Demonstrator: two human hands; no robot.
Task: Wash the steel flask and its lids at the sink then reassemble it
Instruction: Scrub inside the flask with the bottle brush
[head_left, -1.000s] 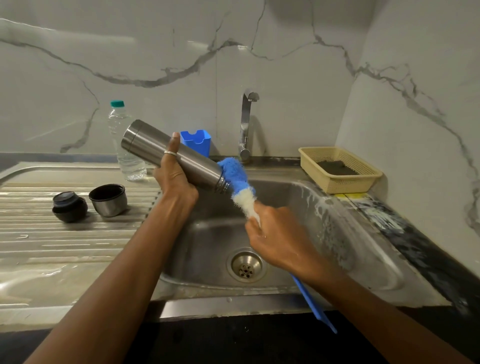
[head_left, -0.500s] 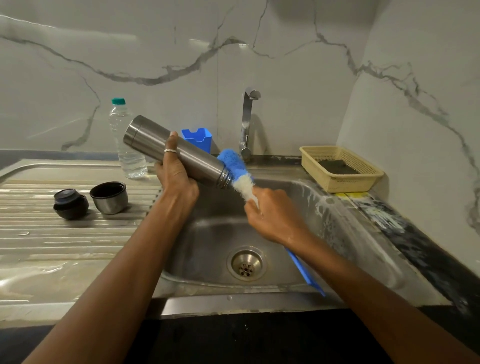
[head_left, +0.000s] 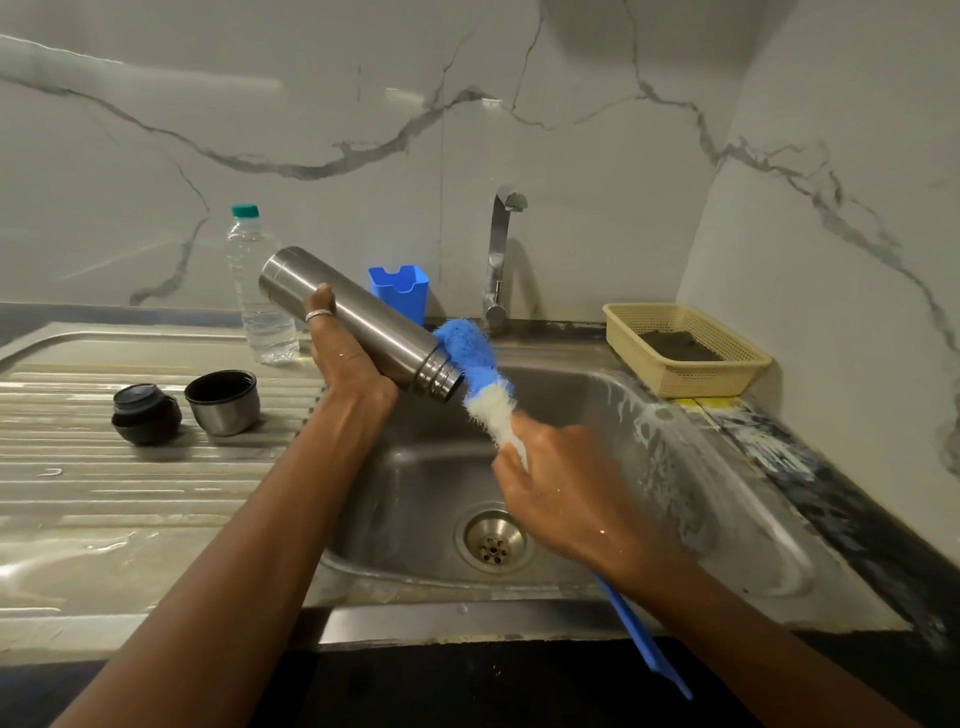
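My left hand grips the steel flask around its middle and holds it tilted over the sink, open mouth pointing down to the right. My right hand is closed on a blue bottle brush. Its blue and white bristle head lies against the flask's threaded neck, outside the mouth, and the blue handle sticks out below my wrist. On the draining board to the left stand the black inner lid and the steel cup lid, mouth up.
A clear water bottle with a green cap and a blue plastic holder stand behind the flask. The tap rises at the back of the sink. A beige basket holding a dark scrubber sits at the right rim.
The flask has tipped a little more mouth-down and the brush head has slid along its neck toward the mouth. Both lids stayed where they were.
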